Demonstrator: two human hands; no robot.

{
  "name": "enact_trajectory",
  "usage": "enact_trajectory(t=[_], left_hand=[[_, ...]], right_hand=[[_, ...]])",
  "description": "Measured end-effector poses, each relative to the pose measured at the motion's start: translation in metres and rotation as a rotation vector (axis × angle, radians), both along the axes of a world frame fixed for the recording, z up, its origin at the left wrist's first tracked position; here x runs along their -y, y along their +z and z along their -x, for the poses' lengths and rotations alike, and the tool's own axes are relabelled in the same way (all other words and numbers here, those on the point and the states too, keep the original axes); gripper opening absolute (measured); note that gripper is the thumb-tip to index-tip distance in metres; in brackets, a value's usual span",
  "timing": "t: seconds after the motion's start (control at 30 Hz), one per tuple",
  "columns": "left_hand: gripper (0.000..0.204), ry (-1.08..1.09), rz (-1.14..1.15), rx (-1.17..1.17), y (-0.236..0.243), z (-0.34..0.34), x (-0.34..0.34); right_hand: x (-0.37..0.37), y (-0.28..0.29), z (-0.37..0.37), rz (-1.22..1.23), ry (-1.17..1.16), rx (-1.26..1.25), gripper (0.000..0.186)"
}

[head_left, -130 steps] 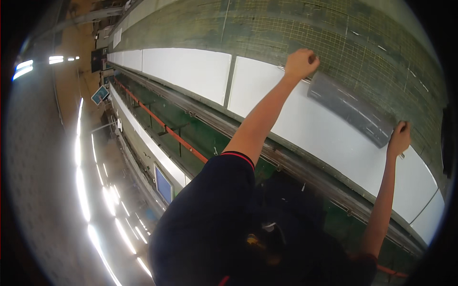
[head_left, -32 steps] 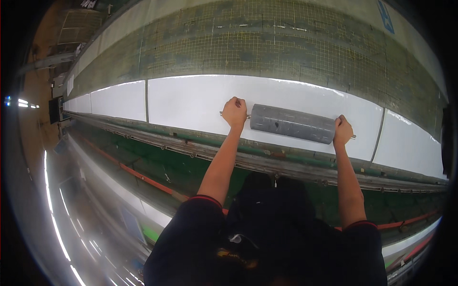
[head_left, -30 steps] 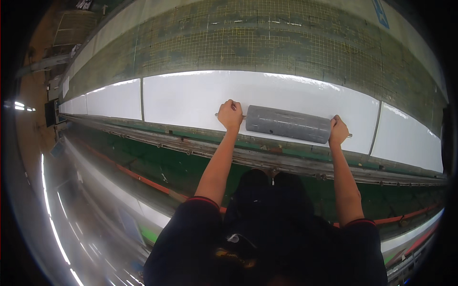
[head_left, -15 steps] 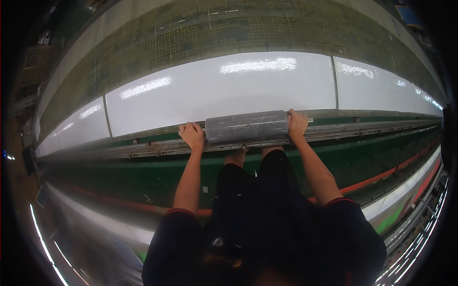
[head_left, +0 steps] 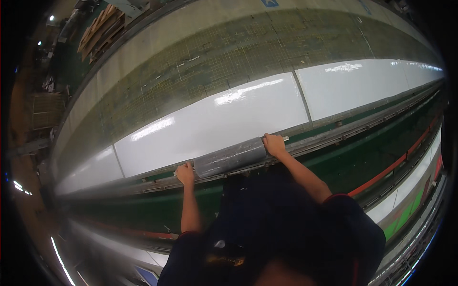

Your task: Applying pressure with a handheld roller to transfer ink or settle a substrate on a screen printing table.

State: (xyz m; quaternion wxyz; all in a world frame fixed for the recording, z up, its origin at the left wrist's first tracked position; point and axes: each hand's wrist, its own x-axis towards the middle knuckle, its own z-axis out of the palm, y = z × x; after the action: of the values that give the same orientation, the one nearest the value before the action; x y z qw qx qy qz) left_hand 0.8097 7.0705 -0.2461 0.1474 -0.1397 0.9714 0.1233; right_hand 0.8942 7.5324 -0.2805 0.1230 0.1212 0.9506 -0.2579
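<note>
A thick grey roller (head_left: pixel 230 157) lies at the near edge of a long table, its right end higher in the view than its left. My left hand (head_left: pixel 185 172) is closed around the shaft at the roller's left end. At the other end my right hand (head_left: pixel 275 144) grips the shaft, and a bare metal tip (head_left: pixel 286 138) sticks out past my fingers. Just beyond the roller lies a glossy white sheet (head_left: pixel 210 119). I cannot tell whether the roller touches it.
A second white sheet (head_left: pixel 353 90) lies to the right, past a narrow gap. Behind them runs the table's worn, grid-marked surface (head_left: pixel 214 62). A metal rail (head_left: pixel 334 138) follows the near edge, above a green floor (head_left: pixel 362 157). Wooden pallets (head_left: pixel 101 31) stand at the far left.
The whole view has swung, so the table and roller now slant up to the right. Both hands keep their hold on the shaft, and the roller sits lower and further left in view.
</note>
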Motion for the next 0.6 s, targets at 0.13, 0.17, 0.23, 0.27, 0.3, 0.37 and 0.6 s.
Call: enact_trajectory(t=[0.13, 0.17, 0.23, 0.27, 0.3, 0.37, 0.6], left_hand=[[0.05, -0.019, -0.02, 0.028, 0.0, -0.013, -0.067], [0.05, -0.044, -0.044, -0.006, -0.009, -0.019, -0.09], [0.05, -0.019, -0.05, -0.024, -0.026, -0.034, -0.138], [0.05, 0.002, -0.066, -0.069, -0.034, -0.035, -0.162], [0.05, 0.007, -0.075, -0.051, -0.037, -0.035, -0.188], [0.042, 0.025, -0.032, -0.022, -0.046, -0.02, -0.254], [0.011, -0.059, -0.079, -0.415, -0.057, 0.067, -0.292]], right_hand=[[-0.076, 0.011, -0.006, -0.064, 0.051, 0.073, 0.029], [-0.103, 0.012, -0.005, -0.09, 0.04, 0.098, 0.028], [-0.151, 0.023, 0.005, -0.162, 0.059, 0.131, 0.028], [-0.171, 0.024, 0.011, -0.164, 0.064, 0.146, 0.028], [-0.195, 0.022, 0.015, -0.205, 0.044, 0.179, 0.027], [-0.251, 0.01, 0.015, -0.253, 0.015, 0.19, 0.021], [-0.289, -0.019, 0.093, -0.178, -0.019, -0.123, 0.006]])
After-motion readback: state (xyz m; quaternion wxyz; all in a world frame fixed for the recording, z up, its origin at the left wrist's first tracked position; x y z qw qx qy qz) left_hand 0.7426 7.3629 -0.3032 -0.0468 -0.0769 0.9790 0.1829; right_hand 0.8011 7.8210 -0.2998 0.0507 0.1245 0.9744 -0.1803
